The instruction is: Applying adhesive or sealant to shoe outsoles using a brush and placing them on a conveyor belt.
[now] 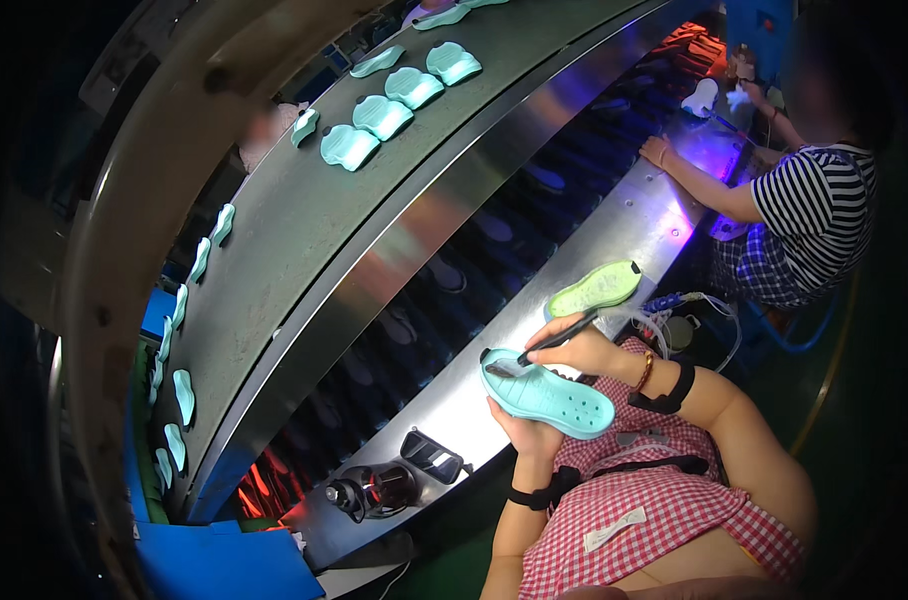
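A turquoise shoe sole (pixel 546 395) rests tilted in my left hand (pixel 527 432), whose fingers curl round its underside and are partly hidden. Small round holes show at the end nearer me, and a dark tab sticks out at the far end. My right hand (pixel 581 352) pinches a dark-handled brush (pixel 570 328). The brush's tip touches the inner surface of the sole near its far end. Just beyond my right hand, a yellow-green sole (pixel 596 289) with a dark tab lies on the metal ledge (pixel 614 225).
A conveyor belt (pixel 304 230) curves past on the far side, carrying several turquoise soles (pixel 382 117). On the ledge's near end sit a black-framed object (pixel 435 455) and a dark jar (pixel 389 488). A co-worker in a striped shirt (pixel 816 200) works at the right, near tubing (pixel 709 305).
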{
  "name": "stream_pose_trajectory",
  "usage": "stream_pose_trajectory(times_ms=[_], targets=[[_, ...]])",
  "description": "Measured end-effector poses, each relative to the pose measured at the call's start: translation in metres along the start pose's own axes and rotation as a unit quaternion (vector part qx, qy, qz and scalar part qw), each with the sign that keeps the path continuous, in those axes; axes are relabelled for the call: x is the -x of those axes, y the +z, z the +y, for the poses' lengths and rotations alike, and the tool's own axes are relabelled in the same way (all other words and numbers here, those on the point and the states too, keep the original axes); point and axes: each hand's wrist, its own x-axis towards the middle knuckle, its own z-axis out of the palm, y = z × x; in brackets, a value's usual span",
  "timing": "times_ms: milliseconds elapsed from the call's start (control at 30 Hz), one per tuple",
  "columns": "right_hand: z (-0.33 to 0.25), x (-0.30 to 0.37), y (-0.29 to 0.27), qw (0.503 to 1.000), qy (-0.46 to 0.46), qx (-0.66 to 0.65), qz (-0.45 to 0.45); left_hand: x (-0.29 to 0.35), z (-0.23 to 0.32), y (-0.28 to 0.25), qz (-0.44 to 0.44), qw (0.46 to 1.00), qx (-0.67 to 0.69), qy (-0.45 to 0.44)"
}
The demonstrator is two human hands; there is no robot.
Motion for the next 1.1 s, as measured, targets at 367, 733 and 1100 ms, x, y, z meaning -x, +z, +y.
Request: stream_pose_trajectory(times_ms=[367, 733, 1100], targets=[[-0.04, 0.047, -0.016, 0.956, -0.046, 0.183, -0.225, 0.011, 0.038, 0.007, 0.067, 0.99, -0.084, 0.092], [-0.051, 0.046, -0.004, 0.983, -0.079, 0.041, -0.16, 0.02, 0.018, 0.032, -0.092, 0.991, -0.013, 0.092], [-0.046, 0.05, -0.019, 0.978, -0.084, 0.081, -0.174, 0.012, 0.032, 0.041, 0.009, 0.975, -0.054, 0.215]])
